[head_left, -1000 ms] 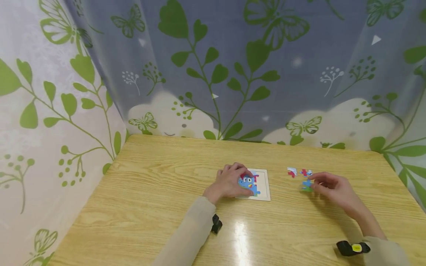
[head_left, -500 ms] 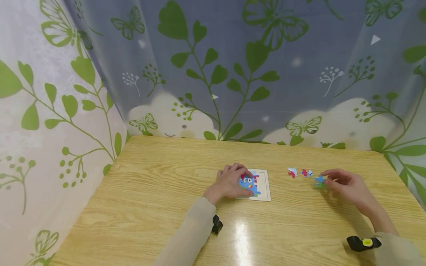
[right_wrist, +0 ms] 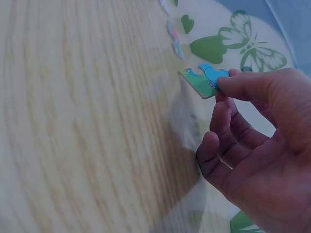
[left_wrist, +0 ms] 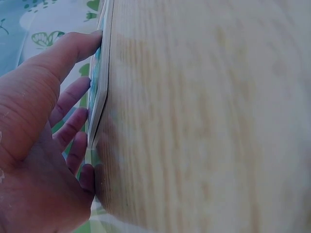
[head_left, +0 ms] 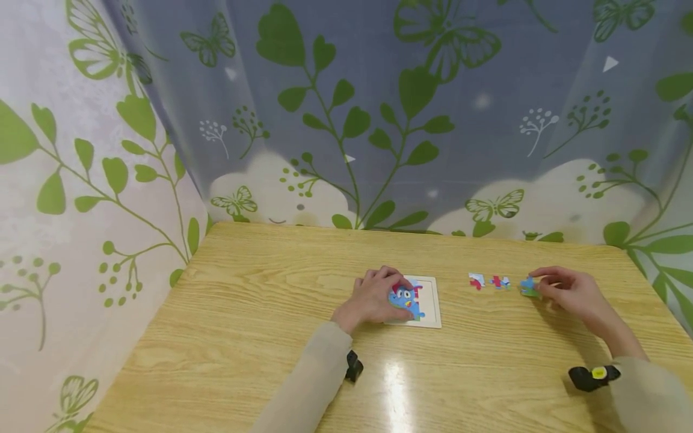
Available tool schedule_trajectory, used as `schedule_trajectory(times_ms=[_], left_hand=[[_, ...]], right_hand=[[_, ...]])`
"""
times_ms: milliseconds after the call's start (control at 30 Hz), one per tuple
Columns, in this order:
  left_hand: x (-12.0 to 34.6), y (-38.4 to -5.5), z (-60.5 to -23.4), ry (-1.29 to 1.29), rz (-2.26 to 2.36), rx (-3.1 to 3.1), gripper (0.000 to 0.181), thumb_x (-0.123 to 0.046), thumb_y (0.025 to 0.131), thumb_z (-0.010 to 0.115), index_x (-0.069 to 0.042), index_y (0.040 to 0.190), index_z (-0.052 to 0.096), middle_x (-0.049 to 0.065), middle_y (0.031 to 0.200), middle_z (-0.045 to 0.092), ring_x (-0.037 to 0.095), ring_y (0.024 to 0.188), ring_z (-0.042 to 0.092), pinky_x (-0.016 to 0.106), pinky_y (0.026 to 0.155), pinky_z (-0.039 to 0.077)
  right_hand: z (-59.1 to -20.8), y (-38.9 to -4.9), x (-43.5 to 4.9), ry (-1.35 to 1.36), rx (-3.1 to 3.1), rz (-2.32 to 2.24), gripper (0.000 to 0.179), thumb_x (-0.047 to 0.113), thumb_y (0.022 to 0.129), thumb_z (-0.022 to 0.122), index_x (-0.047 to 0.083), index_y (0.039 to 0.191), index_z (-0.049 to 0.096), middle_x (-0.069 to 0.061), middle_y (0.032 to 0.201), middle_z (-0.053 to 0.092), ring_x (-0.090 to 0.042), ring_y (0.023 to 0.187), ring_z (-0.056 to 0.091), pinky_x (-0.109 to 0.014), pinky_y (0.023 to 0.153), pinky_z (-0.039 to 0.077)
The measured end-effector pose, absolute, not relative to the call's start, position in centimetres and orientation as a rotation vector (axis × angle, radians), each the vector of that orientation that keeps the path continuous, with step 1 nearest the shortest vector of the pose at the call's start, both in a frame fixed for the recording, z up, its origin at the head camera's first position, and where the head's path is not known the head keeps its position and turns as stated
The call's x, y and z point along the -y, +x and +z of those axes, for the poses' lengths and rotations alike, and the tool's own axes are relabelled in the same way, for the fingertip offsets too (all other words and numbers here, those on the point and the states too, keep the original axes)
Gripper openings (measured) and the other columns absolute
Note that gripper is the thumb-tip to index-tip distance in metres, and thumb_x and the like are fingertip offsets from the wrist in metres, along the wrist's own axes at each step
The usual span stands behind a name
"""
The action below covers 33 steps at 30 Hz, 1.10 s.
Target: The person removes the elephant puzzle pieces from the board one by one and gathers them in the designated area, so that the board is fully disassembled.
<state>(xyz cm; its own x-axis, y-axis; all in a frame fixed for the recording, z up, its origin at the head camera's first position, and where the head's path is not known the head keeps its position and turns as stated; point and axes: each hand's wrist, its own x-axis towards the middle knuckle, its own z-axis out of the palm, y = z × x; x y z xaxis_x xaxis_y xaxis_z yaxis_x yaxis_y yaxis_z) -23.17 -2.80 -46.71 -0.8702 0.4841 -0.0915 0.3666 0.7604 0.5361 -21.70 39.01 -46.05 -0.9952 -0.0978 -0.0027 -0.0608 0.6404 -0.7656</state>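
In the head view, a square puzzle board (head_left: 430, 307) with a pale frame lies on the table, its left part filled with a blue cartoon figure (head_left: 403, 294). My left hand (head_left: 375, 296) rests on it, thumb toward the near side and fingers toward the far side, covering its left edge. The left wrist view shows the thumb tip touching the board's face. My right hand (head_left: 576, 294) pinches a blue and green puzzle piece (right_wrist: 201, 82) between thumb and fingers, just above the table, tilted in the right wrist view.
Two loose puzzle pieces, a red and white one (head_left: 476, 281) and a red and blue one (head_left: 499, 281), lie between the board and my right hand. The wooden table (head_left: 260, 288) ends at a patterned cloth (head_left: 379, 150) behind and at the sides.
My right hand has moved right and slightly away from me, carrying the blue and green puzzle piece away from the two loose ones. The left hand stays on the board.
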Motion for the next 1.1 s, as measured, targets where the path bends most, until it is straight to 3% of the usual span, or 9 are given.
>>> schedule_trajectory(times_ms=[300,467,800,1100], left_hand=[[2.8,-23.1,-46.7,0.667,0.76,-2.73,0.049,-0.05,0.084,0.079,-0.035,0.128,0.063,-0.006,0.151,0.045,0.028,0.135,0.039,0.049,0.104,0.031],[2.8,-23.1,-46.7,0.669,0.761,-2.73,0.049,-0.05,0.083,0.079,-0.035,0.128,0.063,-0.007,0.152,0.045,0.028,0.135,0.04,0.047,0.103,0.032],[2.9,-23.1,-46.7,0.664,0.764,-2.729,0.048,-0.05,0.084,0.078,-0.035,0.128,0.063,-0.006,0.152,0.044,0.028,0.137,0.039,0.047,0.103,0.031],[2.9,-22.9,-46.4,0.663,0.754,-2.734,0.049,-0.05,0.084,0.079,-0.035,0.128,0.063,-0.007,0.153,0.044,0.028,0.139,0.039,0.048,0.106,0.032]], right_hand=[[-45.9,-22.9,-38.9,-0.156,-2.83,-1.196,0.034,0.019,0.104,0.058,-0.004,0.129,0.06,0.0,0.095,0.068,-0.011,0.072,0.059,-0.03,0.057,0.049],[-46.2,-23.5,-39.1,-0.122,-2.818,-1.155,0.037,0.023,0.105,0.057,-0.003,0.131,0.06,-0.004,0.097,0.068,-0.009,0.075,0.059,-0.029,0.058,0.047],[-46.5,-23.5,-39.4,-0.097,-2.802,-1.186,0.038,0.023,0.104,0.058,-0.006,0.129,0.06,0.014,0.093,0.066,-0.004,0.077,0.06,-0.027,0.064,0.05],[-46.4,-23.0,-38.8,-0.062,-2.823,-1.23,0.04,0.027,0.103,0.061,-0.006,0.127,0.061,0.019,0.09,0.066,-0.004,0.074,0.061,-0.028,0.061,0.052]])
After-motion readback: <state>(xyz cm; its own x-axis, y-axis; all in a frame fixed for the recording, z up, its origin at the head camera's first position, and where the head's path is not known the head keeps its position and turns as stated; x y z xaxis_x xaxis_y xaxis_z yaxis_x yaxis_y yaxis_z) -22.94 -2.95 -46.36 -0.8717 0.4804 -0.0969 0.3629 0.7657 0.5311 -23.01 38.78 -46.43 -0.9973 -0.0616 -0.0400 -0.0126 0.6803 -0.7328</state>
